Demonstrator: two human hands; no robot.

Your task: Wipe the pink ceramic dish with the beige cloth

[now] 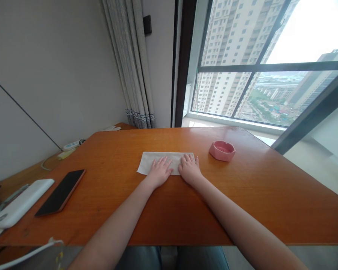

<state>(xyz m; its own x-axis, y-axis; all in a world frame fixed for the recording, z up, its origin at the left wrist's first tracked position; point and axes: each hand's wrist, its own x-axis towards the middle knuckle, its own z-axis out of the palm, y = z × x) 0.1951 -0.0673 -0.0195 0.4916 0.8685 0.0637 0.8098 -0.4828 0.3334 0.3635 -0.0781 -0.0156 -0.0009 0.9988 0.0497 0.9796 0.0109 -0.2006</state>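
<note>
A white cloth or tissue [146, 162], folded into a long rectangle, lies flat on the wooden table [169, 210] in front of me. My left hand [160, 171] rests palm down on its middle part, fingers spread. On its right end lies my right hand [189, 169], also palm down with the fingers stretched out. A short strip of the cloth shows between the two hands. To the right of my right hand, apart from it, stands a pink ashtray [222, 150] with an angular rim.
At the left lie a dark phone [61, 192] and a white power bank [22, 202]. A power strip [72, 144] sits by the wall. A white cable [30, 255] hangs at the table's front left. Behind the table are a grey curtain [129, 63] and a window [228, 93].
</note>
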